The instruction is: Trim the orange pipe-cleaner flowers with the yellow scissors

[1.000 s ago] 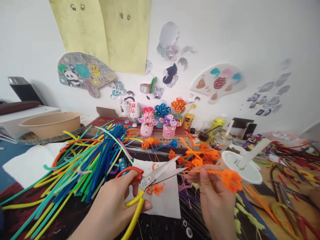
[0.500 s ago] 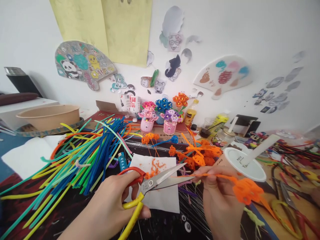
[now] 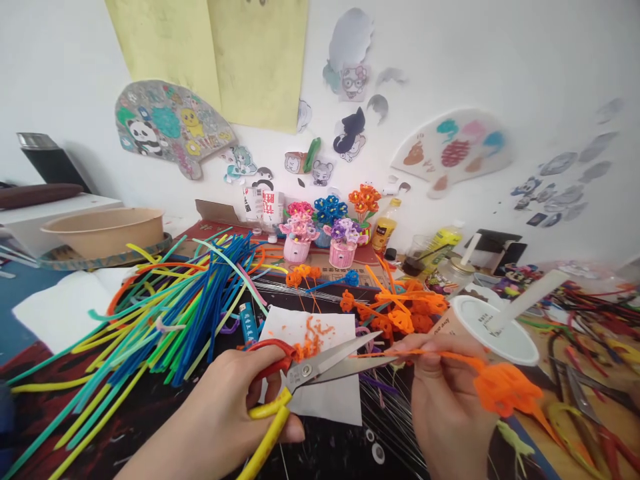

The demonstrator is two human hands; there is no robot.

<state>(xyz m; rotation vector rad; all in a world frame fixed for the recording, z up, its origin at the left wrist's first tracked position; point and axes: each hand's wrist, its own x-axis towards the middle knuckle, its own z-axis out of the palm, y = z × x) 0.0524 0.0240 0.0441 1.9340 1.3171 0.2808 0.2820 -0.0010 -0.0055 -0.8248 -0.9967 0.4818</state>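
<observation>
The orange flower (image 3: 507, 389) sticks out rightward from the right hand (image 3: 443, 400), above the dark-covered tabletop (image 3: 320, 460), its petals slightly blurred. That hand's thumb and fingers are pinched together on its stem (image 3: 457, 357), hiding a stretch; the thin tip comes out leftward at the blades (image 3: 350, 350) of the scissors (image 3: 307, 371). I can't tell whether it touches metal. The scissors stand open, and the left hand (image 3: 235, 400) has its fingers clamped round the handles, some of them out of my sight; the yellow handle is cut off below. Under the blades lies a white sheet (image 3: 335, 400), partly covered, scattered with orange fluff (image 3: 315, 337).

Just beyond the right hand sits a pile of orange flowers (image 3: 403, 313), too tangled to count, beside a lidded cup (image 3: 493, 330) whose lower part the hand hides. To the left spreads a heap of fuzzy sticks (image 3: 200, 300), a blue lighter (image 3: 248, 322) near it. Farther back, little flower pots (image 3: 343, 255) stand before the wall (image 3: 450, 60).
</observation>
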